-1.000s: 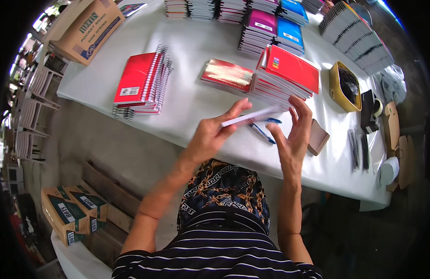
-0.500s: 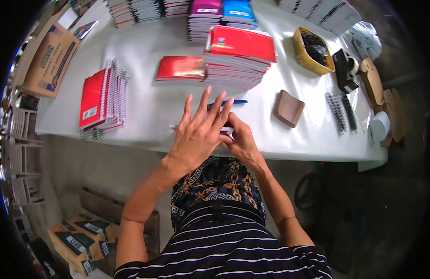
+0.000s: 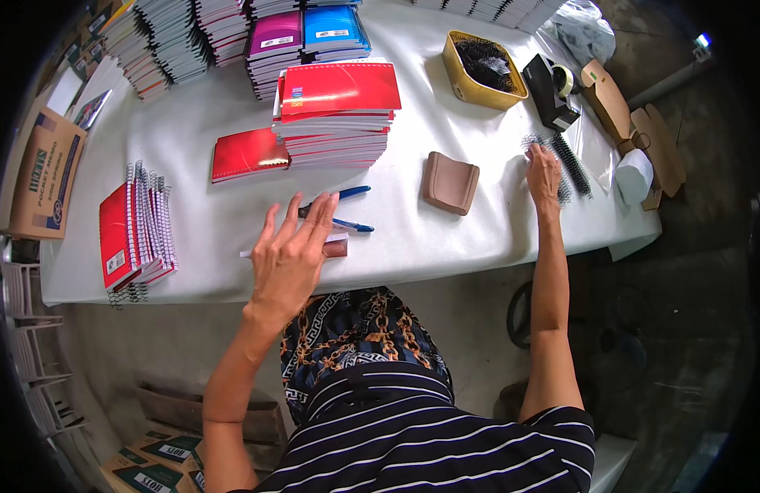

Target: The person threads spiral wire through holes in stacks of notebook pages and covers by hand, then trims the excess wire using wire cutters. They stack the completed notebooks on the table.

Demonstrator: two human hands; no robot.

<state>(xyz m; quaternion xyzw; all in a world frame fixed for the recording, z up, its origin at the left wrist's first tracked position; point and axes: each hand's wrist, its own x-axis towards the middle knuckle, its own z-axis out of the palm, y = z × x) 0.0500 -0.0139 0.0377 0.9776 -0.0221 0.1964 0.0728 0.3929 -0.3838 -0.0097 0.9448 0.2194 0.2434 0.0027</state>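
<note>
My left hand [image 3: 285, 259] lies over the near edge of the table, fingers stretched and apart. Under it are a pale strip and a small brown and white piece [image 3: 336, 246] whose kind I cannot make out. Blue-handled pliers [image 3: 355, 192] lie just beyond its fingers, their jaws partly hidden. Far to the right, my right hand [image 3: 544, 174] has its fingers bent and pressed together on thin silvery spiral binding coils [image 3: 564, 194], covering part of them. Beside these lies a bundle of black coils [image 3: 572, 167].
Red notebooks [image 3: 339, 86] are stacked mid-table, and more spiral-bound red ones [image 3: 117, 238] stand at left. Behind are purple [image 3: 274, 33] and blue notebooks [image 3: 337, 26]. A brown curved block [image 3: 450, 182], yellow tub [image 3: 511, 100], tape dispenser [image 3: 551, 94] and cardboard box [image 3: 47, 172] surround the work area.
My right hand has left the small piece beside my left hand and moved right onto the coils. The left hand stays over the piece. The view has shifted to the right.
</note>
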